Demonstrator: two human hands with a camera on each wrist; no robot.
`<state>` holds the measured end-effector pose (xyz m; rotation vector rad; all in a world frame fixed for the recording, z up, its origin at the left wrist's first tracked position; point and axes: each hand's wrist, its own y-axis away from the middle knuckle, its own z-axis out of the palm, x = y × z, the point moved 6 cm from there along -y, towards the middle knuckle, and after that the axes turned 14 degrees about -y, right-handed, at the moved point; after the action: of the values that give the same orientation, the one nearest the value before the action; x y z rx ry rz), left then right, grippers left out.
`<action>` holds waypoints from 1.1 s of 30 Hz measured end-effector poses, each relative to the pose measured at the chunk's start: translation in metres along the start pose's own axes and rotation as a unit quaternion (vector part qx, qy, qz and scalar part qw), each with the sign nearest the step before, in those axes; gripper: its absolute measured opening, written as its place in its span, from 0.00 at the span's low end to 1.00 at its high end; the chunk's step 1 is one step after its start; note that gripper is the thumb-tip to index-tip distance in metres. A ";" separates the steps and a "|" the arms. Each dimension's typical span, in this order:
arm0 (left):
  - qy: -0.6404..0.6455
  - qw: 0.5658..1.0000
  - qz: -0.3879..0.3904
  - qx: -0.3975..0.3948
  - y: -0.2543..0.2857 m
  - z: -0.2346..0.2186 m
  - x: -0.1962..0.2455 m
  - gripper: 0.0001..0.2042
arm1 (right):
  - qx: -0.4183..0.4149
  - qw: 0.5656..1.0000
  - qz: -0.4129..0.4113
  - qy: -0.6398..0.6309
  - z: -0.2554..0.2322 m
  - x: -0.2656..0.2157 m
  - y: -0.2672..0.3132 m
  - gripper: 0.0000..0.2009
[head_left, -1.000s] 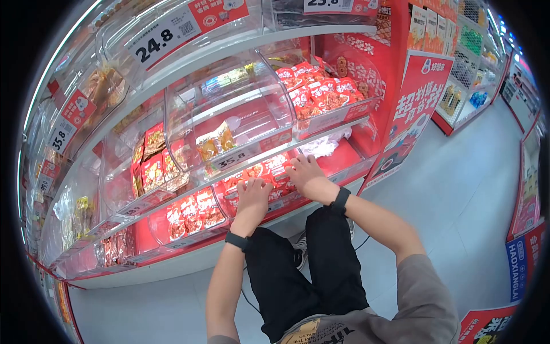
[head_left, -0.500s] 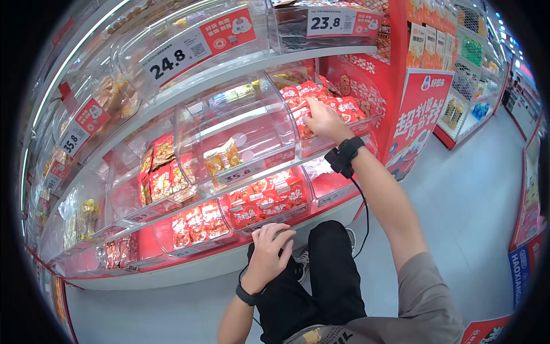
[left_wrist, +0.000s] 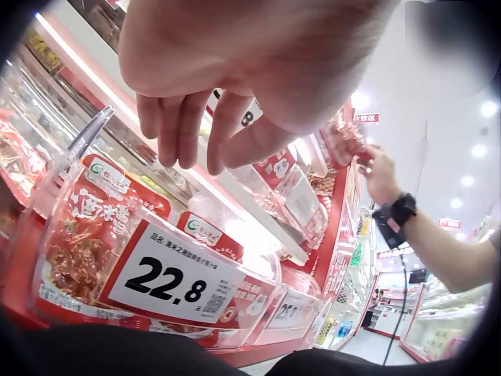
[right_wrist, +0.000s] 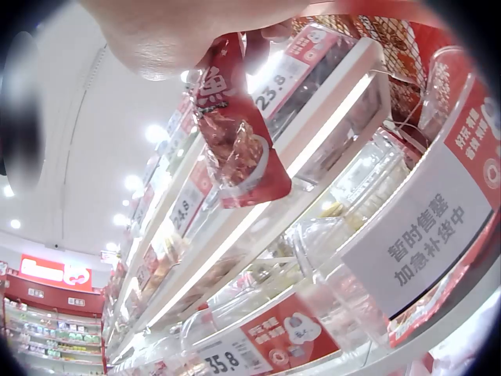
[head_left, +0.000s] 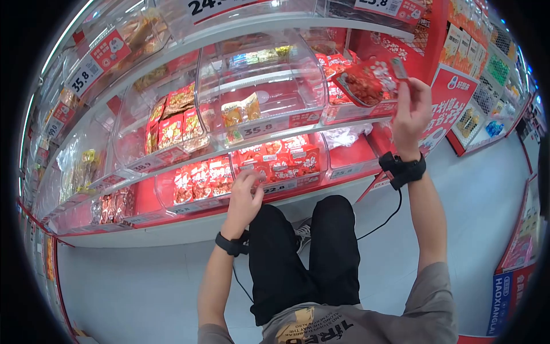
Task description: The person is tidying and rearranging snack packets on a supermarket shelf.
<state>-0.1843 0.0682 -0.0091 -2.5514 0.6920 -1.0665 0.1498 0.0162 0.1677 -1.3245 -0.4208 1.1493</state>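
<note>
My right hand (head_left: pixel 411 114) pinches a red snack packet (head_left: pixel 366 85) by one end, in front of the upper right bin. The packet hangs below the fingers in the right wrist view, with a food picture on its lower half. Other red packets (head_left: pixel 335 64) lie in the bin behind it. My left hand (head_left: pixel 245 198) is near the front of a lower clear bin (head_left: pixel 323 163) filled with red packets (head_left: pixel 278 157). Its fingers bend loosely with nothing between them, above the 22.8 price label (left_wrist: pixel 164 278) in the left wrist view.
A clear bin with a 35.8 label (head_left: pixel 259 129) holds a few yellowish packs (head_left: pixel 240 110). Crumpled white plastic (head_left: pixel 345 136) lies in the lower right bin. A red promotional panel (head_left: pixel 450 106) stands at the shelf end, beside the aisle floor (head_left: pixel 458 195).
My right hand went from the lower bin up to the upper right bin, then drew a red packet out toward the right. My left hand dropped toward the knee and came back to the lower bin.
</note>
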 end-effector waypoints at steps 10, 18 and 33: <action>-0.252 0.968 0.009 -0.015 -0.047 0.035 -0.017 0.35 | -0.223 0.876 0.383 -0.191 0.033 0.021 0.157 0.04; -0.310 0.950 0.029 -0.014 -0.042 0.048 -0.026 0.33 | -0.261 0.905 0.317 -0.113 0.095 0.051 0.205 0.04; -0.260 0.962 0.068 0.054 -0.038 0.045 -0.026 0.26 | -0.364 0.888 0.270 0.080 0.128 0.098 0.217 0.07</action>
<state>-0.1557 0.1178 -0.0383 -2.4829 0.6286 -0.3472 0.0005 0.1303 -0.0266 -2.2848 -0.3849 1.3788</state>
